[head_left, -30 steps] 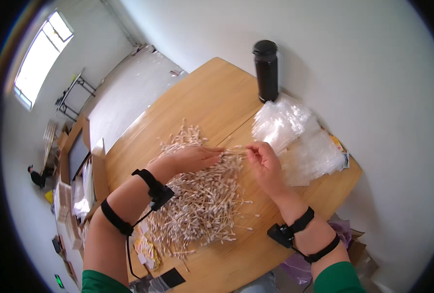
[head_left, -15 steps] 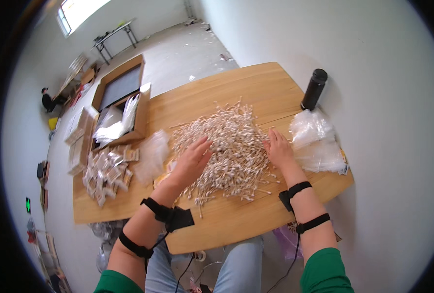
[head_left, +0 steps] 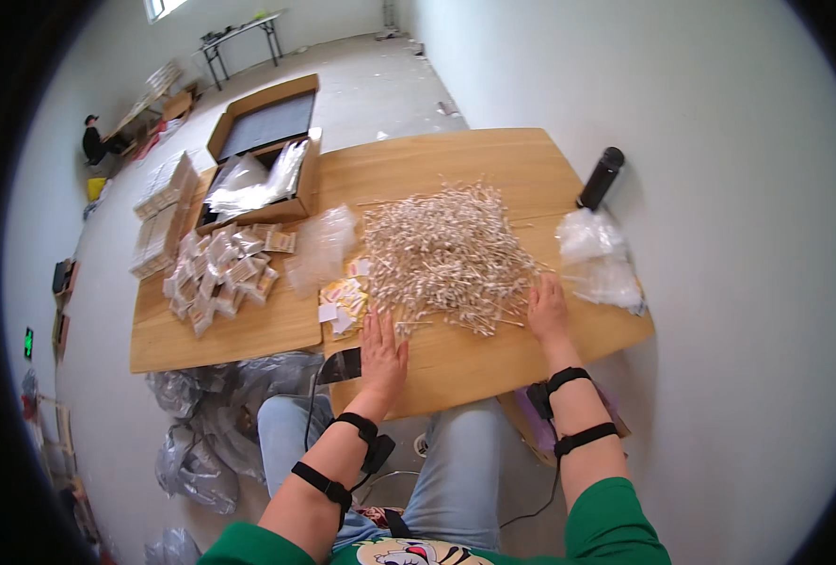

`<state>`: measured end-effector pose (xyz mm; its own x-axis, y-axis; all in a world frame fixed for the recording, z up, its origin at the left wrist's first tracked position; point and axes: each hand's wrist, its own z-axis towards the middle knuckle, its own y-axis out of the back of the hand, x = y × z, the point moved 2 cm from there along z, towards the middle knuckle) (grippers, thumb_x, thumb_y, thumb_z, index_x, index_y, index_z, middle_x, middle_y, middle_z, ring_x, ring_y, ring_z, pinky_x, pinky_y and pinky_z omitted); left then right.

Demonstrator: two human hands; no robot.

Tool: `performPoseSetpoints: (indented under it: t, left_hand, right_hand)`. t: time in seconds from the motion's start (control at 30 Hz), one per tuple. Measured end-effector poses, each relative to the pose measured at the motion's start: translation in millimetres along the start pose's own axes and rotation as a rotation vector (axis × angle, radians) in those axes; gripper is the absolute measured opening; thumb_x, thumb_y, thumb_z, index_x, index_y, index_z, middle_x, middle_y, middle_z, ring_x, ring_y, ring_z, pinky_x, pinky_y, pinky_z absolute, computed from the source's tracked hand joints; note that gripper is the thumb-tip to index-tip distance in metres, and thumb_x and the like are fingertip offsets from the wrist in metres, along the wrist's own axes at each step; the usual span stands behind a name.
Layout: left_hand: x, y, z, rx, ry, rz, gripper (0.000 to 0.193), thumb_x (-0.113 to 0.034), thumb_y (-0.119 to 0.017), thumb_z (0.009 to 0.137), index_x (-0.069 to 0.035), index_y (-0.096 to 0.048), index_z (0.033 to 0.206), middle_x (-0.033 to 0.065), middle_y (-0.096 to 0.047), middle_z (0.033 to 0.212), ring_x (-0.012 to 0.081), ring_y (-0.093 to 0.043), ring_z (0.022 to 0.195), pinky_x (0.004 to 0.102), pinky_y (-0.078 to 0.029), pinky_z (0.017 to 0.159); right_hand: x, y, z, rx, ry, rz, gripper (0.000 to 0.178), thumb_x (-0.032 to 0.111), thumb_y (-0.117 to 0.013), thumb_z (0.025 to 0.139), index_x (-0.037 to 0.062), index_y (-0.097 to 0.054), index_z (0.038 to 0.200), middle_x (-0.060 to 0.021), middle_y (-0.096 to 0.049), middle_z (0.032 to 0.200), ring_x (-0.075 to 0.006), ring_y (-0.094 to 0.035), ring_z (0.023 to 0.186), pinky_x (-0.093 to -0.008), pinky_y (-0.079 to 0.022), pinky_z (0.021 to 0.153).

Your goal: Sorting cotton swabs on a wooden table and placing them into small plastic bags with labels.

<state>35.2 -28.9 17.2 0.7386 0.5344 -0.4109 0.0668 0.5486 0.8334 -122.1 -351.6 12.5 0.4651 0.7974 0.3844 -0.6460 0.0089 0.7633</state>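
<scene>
A broad heap of white-tipped cotton swabs (head_left: 446, 254) with wooden sticks covers the middle of the wooden table (head_left: 437, 377). At the heap's near left edge, my left hand (head_left: 383, 353) lies with fingers extended, palm toward the tabletop. My right hand (head_left: 548, 306) rests against the right edge of the heap, fingers stretched forward. Neither hand holds anything. Just left of my left fingers lies a small pile of yellow and white paper cards (head_left: 345, 306). Beyond the cards are flat clear plastic bags (head_left: 324, 250).
Packed swab packets (head_left: 220, 273) pile up on the left, beside stacked white packs (head_left: 164, 207). An open cardboard box (head_left: 291, 202) holds plastic bags. At right are more clear bags (head_left: 592, 254) and a black bottle (head_left: 602, 177). Grey plastic bags (head_left: 201, 461) lie below the table. Someone sits far left.
My left hand has come from over the heap down to its near left edge. My right hand stays at the right side, slightly nearer. The view has shifted, uncovering the paper cards.
</scene>
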Motion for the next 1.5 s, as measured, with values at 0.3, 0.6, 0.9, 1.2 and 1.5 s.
performPoseSetpoints:
  t: [0.3,0.6,0.9,1.2,1.5]
  left_hand:
    - [-1,-8,-48,0.174,-0.084,-0.017,0.059,-0.029,-0.053,0.096,-0.008,-0.038,0.149,0.0157,-0.031,0.159,0.0307,-0.024,0.149,0.0471,-0.017,0.122]
    - [0,2,-47,0.185,-0.025,-0.018,0.055,-0.029,-0.054,0.096,-0.006,-0.044,0.144,0.0146,-0.038,0.155,0.0291,-0.032,0.146,0.0461,-0.022,0.120]
    - [-6,-5,-46,0.151,-0.016,-0.060,0.054,-0.026,-0.055,0.093,-0.006,-0.046,0.143,0.0143,-0.039,0.154,0.0290,-0.033,0.145,0.0462,-0.023,0.120]
    - [14,-2,-55,-0.093,-0.119,-0.175,0.059,-0.013,-0.060,0.086,-0.009,-0.045,0.142,0.0121,-0.043,0.151,0.0304,-0.037,0.142,0.0484,-0.025,0.119]
    - [38,8,-72,-0.049,-0.040,-0.002,0.059,-0.020,-0.060,0.090,-0.009,-0.042,0.145,0.0145,-0.037,0.154,0.0313,-0.032,0.145,0.0499,-0.021,0.119]
  right_hand:
    - [-53,4,-20,0.289,-0.152,-0.208,0.054,0.031,-0.047,0.101,-0.0034,-0.041,0.143,-0.0271,-0.043,0.146,-0.0417,-0.040,0.137,-0.0491,-0.030,0.116]
    - [-62,-7,23,0.437,-0.274,-0.425,0.054,0.033,-0.045,0.101,-0.0026,-0.043,0.142,-0.0209,-0.044,0.148,-0.0370,-0.039,0.137,-0.0481,-0.029,0.115]
    - [9,-26,-27,-0.035,-0.065,-0.148,0.046,0.021,-0.056,0.096,-0.0031,-0.047,0.135,-0.0246,-0.052,0.136,-0.0421,-0.047,0.127,-0.0502,-0.034,0.110]
    - [188,-37,-114,0.093,0.021,0.069,0.048,0.013,-0.061,0.090,-0.0003,-0.047,0.134,-0.0192,-0.050,0.138,-0.0385,-0.045,0.129,-0.0480,-0.038,0.109]
    - [192,-36,-116,0.072,0.040,-0.051,0.043,0.013,-0.062,0.089,0.0021,-0.053,0.130,-0.0157,-0.053,0.135,-0.0344,-0.045,0.129,-0.0442,-0.039,0.109]
